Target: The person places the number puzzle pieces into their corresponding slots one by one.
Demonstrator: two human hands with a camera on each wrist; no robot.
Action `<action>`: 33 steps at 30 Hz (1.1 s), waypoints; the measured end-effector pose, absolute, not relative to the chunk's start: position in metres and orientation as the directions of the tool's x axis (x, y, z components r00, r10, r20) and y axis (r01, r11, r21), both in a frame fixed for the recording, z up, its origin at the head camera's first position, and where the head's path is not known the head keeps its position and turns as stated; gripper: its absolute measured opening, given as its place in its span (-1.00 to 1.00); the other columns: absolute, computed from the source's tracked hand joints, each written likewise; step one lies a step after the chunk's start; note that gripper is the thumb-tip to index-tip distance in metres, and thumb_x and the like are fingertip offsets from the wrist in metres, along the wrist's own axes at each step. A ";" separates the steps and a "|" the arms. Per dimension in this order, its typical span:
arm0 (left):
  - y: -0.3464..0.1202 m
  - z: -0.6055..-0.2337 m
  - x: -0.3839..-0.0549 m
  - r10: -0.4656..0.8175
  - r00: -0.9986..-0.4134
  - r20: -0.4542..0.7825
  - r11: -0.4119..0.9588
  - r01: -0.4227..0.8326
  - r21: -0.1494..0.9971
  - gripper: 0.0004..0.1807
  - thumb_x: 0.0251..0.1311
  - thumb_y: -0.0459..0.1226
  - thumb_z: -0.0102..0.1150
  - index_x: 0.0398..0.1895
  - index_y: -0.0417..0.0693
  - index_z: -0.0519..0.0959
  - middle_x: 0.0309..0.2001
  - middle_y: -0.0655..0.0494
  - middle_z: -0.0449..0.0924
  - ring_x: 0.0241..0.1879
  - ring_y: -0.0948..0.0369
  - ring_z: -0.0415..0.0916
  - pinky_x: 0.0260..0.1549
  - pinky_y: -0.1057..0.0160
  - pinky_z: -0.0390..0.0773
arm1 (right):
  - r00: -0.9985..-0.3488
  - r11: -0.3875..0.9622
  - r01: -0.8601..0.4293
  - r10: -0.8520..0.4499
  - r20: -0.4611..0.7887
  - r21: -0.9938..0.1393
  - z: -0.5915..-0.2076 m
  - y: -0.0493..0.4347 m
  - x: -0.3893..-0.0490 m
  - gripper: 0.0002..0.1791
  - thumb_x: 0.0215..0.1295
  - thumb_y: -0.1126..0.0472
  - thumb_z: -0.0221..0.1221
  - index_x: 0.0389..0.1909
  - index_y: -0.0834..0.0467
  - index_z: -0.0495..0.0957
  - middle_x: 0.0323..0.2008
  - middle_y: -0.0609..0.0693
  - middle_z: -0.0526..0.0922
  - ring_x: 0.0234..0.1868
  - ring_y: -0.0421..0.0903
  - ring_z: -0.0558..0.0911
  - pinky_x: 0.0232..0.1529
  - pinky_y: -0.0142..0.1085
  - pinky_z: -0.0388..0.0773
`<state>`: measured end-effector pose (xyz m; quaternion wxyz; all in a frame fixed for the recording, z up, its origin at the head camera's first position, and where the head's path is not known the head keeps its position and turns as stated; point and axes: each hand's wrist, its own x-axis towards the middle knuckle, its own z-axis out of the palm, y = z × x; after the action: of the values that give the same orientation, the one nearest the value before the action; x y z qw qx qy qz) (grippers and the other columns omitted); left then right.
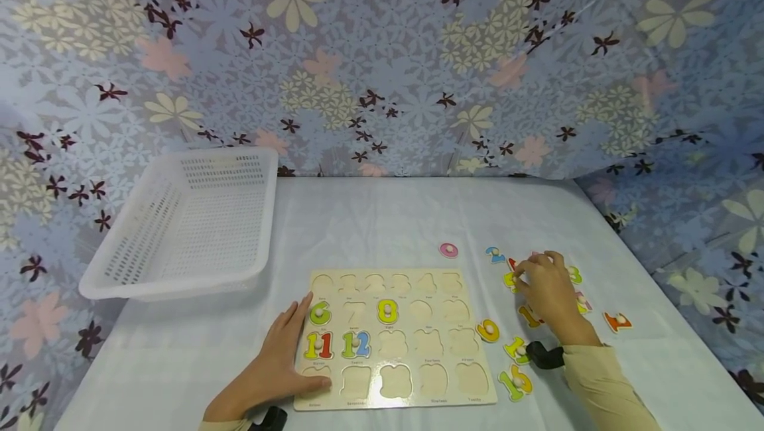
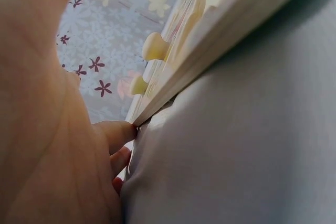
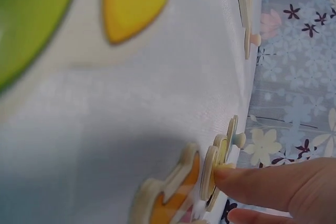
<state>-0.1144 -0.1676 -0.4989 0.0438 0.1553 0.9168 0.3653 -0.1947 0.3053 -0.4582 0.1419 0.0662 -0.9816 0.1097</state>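
Observation:
A wooden number puzzle board (image 1: 418, 402) lies on the white-covered table, holding a green 6 (image 1: 319, 313), a yellow-green 8 (image 1: 388, 311), a yellow-and-red 11 (image 1: 319, 345) and a green-and-blue 12 (image 1: 356, 344). Along its left edge rests my left hand (image 1: 274, 358), fingers extended, thumb over the lower left corner. In the left wrist view, fingertips (image 2: 125, 130) touch the board's side. My right hand (image 1: 549, 288) is bent down over loose number pieces at the right. Its thumb (image 3: 257, 184) meets the knob of a yellow number piece (image 3: 209, 171); its other fingertips are hidden.
A white perforated basket (image 1: 239, 272) stands at the left rear. Right of the board lie a yellow-orange piece (image 1: 487, 331), a green-and-yellow 16 (image 1: 514, 383) and an orange piece (image 1: 617, 322). Behind it lies a pink 0 (image 1: 448, 250). Floral cloth (image 1: 382, 86) hangs behind.

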 end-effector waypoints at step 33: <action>-0.167 -0.500 -0.115 0.317 -0.948 0.021 0.694 0.248 0.676 0.47 -0.43 0.32 0.46 0.56 0.17 -0.20 0.46 -0.25 -0.02 0.43 -0.21 -0.12 0.25 -0.36 0.00 | -0.713 0.728 -0.675 -0.602 0.359 -0.120 -0.433 0.084 -0.191 -0.89 0.04 0.25 0.40 -0.48 0.07 0.63 -0.17 0.05 0.61 0.17 0.20 0.43 0.07 -0.04 0.51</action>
<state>-0.1146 -0.1670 -0.4996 0.0485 0.1536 0.9191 0.3596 -0.1911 0.0843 -0.4331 0.1494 0.3478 -0.9175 0.1220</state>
